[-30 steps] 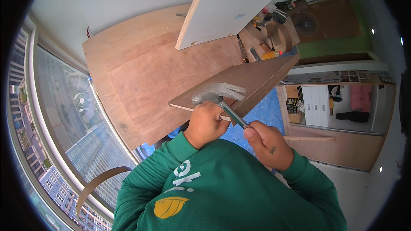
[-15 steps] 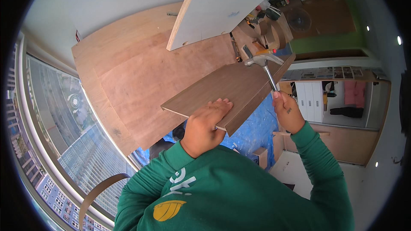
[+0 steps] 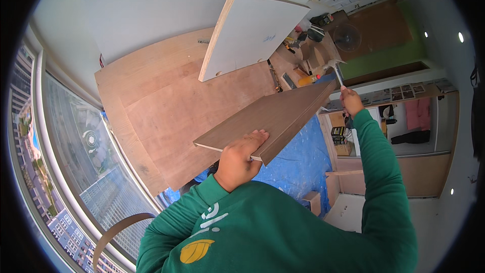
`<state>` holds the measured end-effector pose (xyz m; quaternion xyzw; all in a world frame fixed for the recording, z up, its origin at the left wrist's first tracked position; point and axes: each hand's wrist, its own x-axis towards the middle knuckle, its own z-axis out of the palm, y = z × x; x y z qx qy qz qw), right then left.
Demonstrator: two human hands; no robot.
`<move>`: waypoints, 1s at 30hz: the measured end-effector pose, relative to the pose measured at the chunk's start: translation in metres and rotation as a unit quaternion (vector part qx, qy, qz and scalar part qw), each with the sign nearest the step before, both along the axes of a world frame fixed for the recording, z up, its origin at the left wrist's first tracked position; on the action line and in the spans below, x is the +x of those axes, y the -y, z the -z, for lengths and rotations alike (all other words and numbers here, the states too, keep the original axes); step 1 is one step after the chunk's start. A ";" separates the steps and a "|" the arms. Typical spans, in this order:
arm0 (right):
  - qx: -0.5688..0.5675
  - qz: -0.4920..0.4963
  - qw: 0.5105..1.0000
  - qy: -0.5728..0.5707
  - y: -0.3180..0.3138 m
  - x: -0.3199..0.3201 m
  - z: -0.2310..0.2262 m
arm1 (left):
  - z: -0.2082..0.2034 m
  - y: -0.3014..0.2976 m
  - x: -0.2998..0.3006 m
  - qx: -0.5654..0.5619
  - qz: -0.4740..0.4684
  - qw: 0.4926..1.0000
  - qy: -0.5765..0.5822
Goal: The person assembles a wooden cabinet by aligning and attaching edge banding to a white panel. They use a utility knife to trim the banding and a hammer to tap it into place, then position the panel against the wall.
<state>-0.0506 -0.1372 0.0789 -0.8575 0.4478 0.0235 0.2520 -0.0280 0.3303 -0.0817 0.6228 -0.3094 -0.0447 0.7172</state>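
Observation:
My left hand point(image 3: 239, 157) grips the near corner of a brown wood-faced board point(image 3: 268, 114), its fingers over the top face. The board lies tilted, its far end away to the right, and a brown strip point(image 3: 298, 120) runs along its right edge. In my right hand point(image 3: 352, 102) is a claw hammer point(image 3: 338, 75), held by its handle. The hammer's metal head is raised near the board's far end. The underside of the board and my left thumb are mostly hidden.
A plywood worktop point(image 3: 166, 116) spreads to the left, with a white panel point(image 3: 257, 35) standing on it. Tools and a yellow bottle point(image 3: 306, 80) lie at the far right. A blue sheet point(image 3: 303, 156) covers the floor. A window point(image 3: 76, 116) lines the left; a curved brown strip point(image 3: 107, 235) hangs nearby.
My right hand and the hammer have moved to the right and farther away along the board's edge. My left hand stays on the near corner; the view has shifted slightly.

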 end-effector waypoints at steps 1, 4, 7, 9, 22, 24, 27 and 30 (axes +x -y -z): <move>0.023 -0.001 0.999 0.031 0.005 -0.001 -0.001 | 0.000 0.000 0.000 -0.001 0.000 1.000 -0.014; 0.020 0.025 0.999 0.040 0.018 -0.002 0.006 | 0.000 0.000 -0.001 -0.005 0.012 1.000 -0.009; 0.021 0.031 0.999 0.026 0.028 -0.002 0.016 | 0.000 0.002 -0.005 -0.007 0.007 1.000 0.019; 0.023 0.045 0.999 0.020 0.029 -0.004 0.021 | 0.001 0.003 -0.008 -0.008 0.009 1.000 0.019; 0.036 -0.001 0.999 -0.031 -0.122 -0.043 0.011 | 0.010 0.008 -0.012 -0.020 0.012 0.999 0.027; 0.076 0.005 0.997 -0.030 -0.156 -0.046 0.004 | 0.010 0.008 -0.013 -0.015 0.002 1.000 0.023; 0.061 -0.074 0.995 -0.028 -0.207 -0.058 0.006 | 0.010 0.008 -0.015 -0.008 -0.007 1.000 0.017; 0.111 -0.075 0.991 -0.019 -0.253 -0.073 0.006 | 0.012 0.008 -0.015 -0.011 -0.008 1.000 0.018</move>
